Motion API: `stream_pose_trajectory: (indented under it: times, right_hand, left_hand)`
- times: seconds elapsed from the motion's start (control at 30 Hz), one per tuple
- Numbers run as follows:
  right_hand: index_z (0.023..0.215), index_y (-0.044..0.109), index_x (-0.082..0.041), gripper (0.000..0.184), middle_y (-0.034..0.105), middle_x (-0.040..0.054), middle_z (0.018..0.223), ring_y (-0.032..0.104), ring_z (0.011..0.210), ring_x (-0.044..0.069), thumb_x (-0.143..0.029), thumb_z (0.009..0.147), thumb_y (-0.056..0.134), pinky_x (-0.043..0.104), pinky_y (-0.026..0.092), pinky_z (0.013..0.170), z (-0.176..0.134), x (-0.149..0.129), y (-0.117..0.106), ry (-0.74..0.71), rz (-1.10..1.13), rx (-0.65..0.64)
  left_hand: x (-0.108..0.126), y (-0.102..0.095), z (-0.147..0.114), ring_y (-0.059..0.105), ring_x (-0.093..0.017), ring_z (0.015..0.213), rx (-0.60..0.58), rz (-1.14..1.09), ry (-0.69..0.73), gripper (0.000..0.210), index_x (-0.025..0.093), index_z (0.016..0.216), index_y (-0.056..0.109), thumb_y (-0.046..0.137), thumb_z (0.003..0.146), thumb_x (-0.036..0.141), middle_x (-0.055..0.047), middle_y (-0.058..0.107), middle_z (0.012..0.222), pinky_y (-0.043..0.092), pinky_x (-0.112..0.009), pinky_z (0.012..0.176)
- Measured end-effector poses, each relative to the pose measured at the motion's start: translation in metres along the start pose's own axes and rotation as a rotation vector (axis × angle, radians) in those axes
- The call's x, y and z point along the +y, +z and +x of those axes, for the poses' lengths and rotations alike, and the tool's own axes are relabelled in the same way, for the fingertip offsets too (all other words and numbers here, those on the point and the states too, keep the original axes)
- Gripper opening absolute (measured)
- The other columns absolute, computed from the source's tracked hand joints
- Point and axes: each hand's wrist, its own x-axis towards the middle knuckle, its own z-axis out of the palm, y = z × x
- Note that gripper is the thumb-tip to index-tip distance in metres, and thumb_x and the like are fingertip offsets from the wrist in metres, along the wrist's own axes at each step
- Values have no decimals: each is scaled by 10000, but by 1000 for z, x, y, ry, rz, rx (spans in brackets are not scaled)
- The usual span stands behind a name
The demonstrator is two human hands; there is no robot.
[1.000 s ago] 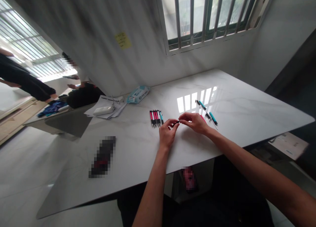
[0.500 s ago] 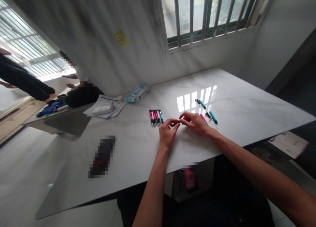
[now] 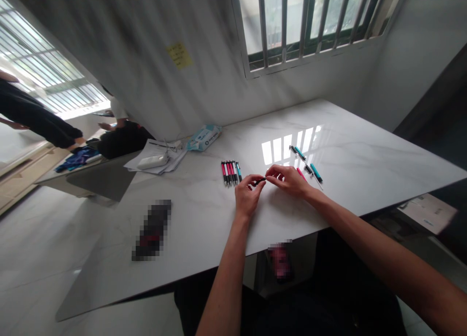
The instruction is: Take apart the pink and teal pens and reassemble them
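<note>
My left hand (image 3: 248,192) pinches a small black pen part (image 3: 260,181) between thumb and fingers, just above the table. At the tip of that part, my right hand (image 3: 286,179) is closed with thumb and fingertips together; what it grips there is too small to make out. Left of my hands lies a row of several pens (image 3: 229,173), red, white and blue with black grips. Beyond my right hand are loose pen pieces: a pink barrel (image 3: 301,174), a teal barrel (image 3: 315,172), a black piece (image 3: 308,169) and another teal barrel (image 3: 300,153).
On the marble-patterned table (image 3: 197,219) are a blurred dark object (image 3: 152,231), papers (image 3: 170,166) with a white device (image 3: 153,161), and a wipes pack (image 3: 204,138). A barred window (image 3: 302,29) is ahead. Two people (image 3: 36,114) are at the far left.
Both hands keep nearly the same pose around the black pen part, with only tiny finger shifts. The whole view has moved slightly.
</note>
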Motion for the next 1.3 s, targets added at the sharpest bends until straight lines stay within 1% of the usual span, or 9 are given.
stream_pose_trajectory:
  times: [0.1, 0.27, 0.67, 0.87, 1.0, 1.1, 1.17, 1.23, 1.3]
  right_hand:
    - [836, 709, -210, 311, 730, 17, 760, 629, 661, 157, -460, 976, 587, 286, 479, 640, 0, 1, 0, 23, -63, 9]
    - [951, 711, -227, 240, 747, 22, 841, 649, 721, 165, -445, 962, 611, 275, 473, 641, -1, 2, 0, 0, -4, -3]
    - [825, 656, -217, 308, 649, -14, 687, 539, 606, 140, -473, 978, 576, 269, 370, 592, -1, 2, -2, 49, -93, -22]
    - [838, 654, -215, 312, 573, -28, 624, 477, 585, 136, -470, 993, 562, 270, 335, 571, -2, 2, 0, 14, -133, -14]
    - [839, 687, -201, 322, 592, -23, 634, 484, 582, 127, -459, 998, 579, 270, 369, 581, -3, -5, 3, -39, -116, -42]
    - [939, 727, -215, 242, 699, 19, 789, 603, 712, 162, -428, 984, 622, 301, 471, 687, -8, -10, -8, -113, -153, -57]
    - [1105, 724, -244, 227, 747, 60, 1003, 667, 943, 219, -406, 959, 662, 363, 528, 840, -14, -10, -28, -161, -203, -77]
    - [1302, 660, -283, 393, 709, 82, 1250, 608, 1215, 272, -399, 929, 695, 453, 499, 1033, -22, -7, -55, -181, -276, -135]
    - [1490, 526, -332, 697, 613, 84, 1436, 476, 1402, 324, -463, 850, 770, 526, 437, 1140, -28, -2, -85, -134, -361, -239]
  left_hand:
    - [0, 0, 0, 661, -188, 784, -11, 0, 2, 141, 250, 921, 793, 780, 833, 360, -35, 792, 945, 441, -292, 658]
    - [1, 1, 0, 666, -188, 776, -17, 13, -2, 152, 250, 921, 793, 781, 837, 376, -36, 793, 935, 451, -299, 664]
    - [-2, -1, 1, 684, -187, 799, -47, -25, -13, 181, 235, 919, 801, 794, 826, 390, -46, 796, 939, 485, -301, 698]
    - [-2, 0, 4, 711, -191, 842, -51, -314, -150, 315, 189, 927, 796, 880, 725, 416, -65, 789, 929, 551, -313, 787]
    - [0, -1, 5, 699, -156, 844, -28, -569, -243, 383, 179, 961, 791, 922, 679, 403, -54, 780, 937, 541, -284, 834]
    - [3, -4, 5, 698, -134, 827, -21, -668, -301, 380, 194, 982, 769, 904, 713, 426, -46, 772, 969, 531, -260, 806]
    - [6, -5, 5, 716, -143, 841, -17, -713, -331, 390, 206, 1008, 742, 884, 739, 450, -49, 770, 1006, 536, -265, 800]
    - [8, -5, 5, 730, -154, 845, -17, -738, -354, 413, 209, 1027, 722, 879, 742, 463, -50, 769, 1005, 544, -272, 795]
    - [9, -4, 5, 730, -153, 823, -22, -743, -371, 442, 200, 1036, 719, 894, 723, 458, -44, 767, 950, 548, -273, 794]
